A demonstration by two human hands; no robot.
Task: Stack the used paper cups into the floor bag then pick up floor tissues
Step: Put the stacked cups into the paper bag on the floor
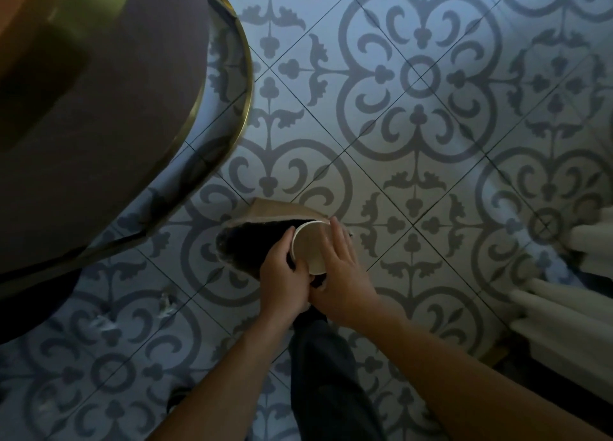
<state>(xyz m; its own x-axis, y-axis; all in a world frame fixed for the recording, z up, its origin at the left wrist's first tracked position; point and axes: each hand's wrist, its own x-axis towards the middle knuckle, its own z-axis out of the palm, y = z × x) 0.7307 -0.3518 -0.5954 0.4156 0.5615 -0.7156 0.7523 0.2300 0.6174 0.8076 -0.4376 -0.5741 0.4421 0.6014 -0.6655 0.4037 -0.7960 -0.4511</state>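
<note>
A white paper cup lies on its side between my two hands, its rim pointing up and left toward the dark mouth of a brown paper bag that stands open on the tiled floor. My left hand grips the cup's left side near the rim. My right hand wraps the right side and the base. Whether more cups sit inside it is hidden. Crumpled tissues lie on the floor at lower left, with another tissue close by.
A round dark table with a brass rim fills the upper left, its brass base ring curving over the floor. A white radiator stands at the right edge. My dark trouser leg is below my hands.
</note>
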